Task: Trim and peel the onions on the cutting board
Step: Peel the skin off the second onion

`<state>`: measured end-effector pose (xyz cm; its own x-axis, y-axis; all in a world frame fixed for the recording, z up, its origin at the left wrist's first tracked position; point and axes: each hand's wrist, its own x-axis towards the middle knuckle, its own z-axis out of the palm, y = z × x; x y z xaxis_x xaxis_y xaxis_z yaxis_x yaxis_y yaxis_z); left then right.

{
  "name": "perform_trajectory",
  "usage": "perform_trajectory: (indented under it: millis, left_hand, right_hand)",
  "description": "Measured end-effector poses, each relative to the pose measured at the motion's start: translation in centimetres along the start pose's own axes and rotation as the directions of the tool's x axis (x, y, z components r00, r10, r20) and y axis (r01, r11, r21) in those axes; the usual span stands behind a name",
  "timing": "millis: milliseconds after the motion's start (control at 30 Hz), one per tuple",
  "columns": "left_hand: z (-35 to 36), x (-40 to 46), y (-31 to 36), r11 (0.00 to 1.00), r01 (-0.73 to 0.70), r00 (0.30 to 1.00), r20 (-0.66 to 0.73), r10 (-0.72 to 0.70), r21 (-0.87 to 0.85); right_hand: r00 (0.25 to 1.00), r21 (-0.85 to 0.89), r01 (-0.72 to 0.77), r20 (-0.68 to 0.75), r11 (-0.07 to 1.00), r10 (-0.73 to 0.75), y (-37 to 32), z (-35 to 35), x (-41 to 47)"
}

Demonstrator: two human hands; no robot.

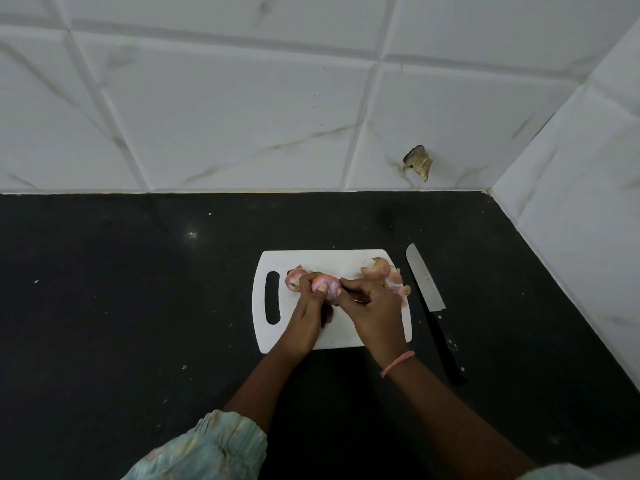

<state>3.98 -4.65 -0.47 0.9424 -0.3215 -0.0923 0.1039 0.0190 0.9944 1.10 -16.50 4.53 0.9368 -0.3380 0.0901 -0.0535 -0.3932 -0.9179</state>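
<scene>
Both hands meet over the white cutting board (pixel 332 261): the left hand (pixel 309 315) has its grip curled round a pink onion (pixel 326 287), thumb across its near face, while the right hand (pixel 372 311) pinches at that onion's right end. What the right fingertips pinch is too small to make out, and the onion's underside is hidden by the left fingers. Its skin looks smooth, pale pink and glossy. Just left, touching the left knuckles, a 2nd onion (pixel 295 278) lies on the board. Loose papery peels (pixel 384 273) sit beyond the right hand. A knife (pixel 431 306) rests on the black tabletop (pixel 138 306) beside the board.
</scene>
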Motion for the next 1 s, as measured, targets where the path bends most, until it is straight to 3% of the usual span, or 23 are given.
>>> perform_trajectory:
  millis: [333,467,1000]
  left_hand:
    - [0.0,0.2,-0.3,0.997,0.079,0.996,-0.032,-0.078,0.026]
    - [0.7,0.1,0.4,0.989,0.144,0.989,-0.031,-0.143,0.024]
    - [2.3,-1.4,3.5,0.958,0.103,0.989,-0.073,-0.127,-0.268]
  right_hand:
    - [1.0,-0.004,0.002,-0.031,1.0,-0.002,0.1,-0.2,-0.1]
    - [0.998,0.088,-0.046,-0.03,0.995,0.049,0.1,-0.4,-0.1]
    - [0.995,0.017,0.045,-0.085,0.999,-0.044,-0.9,-1.8,0.2]
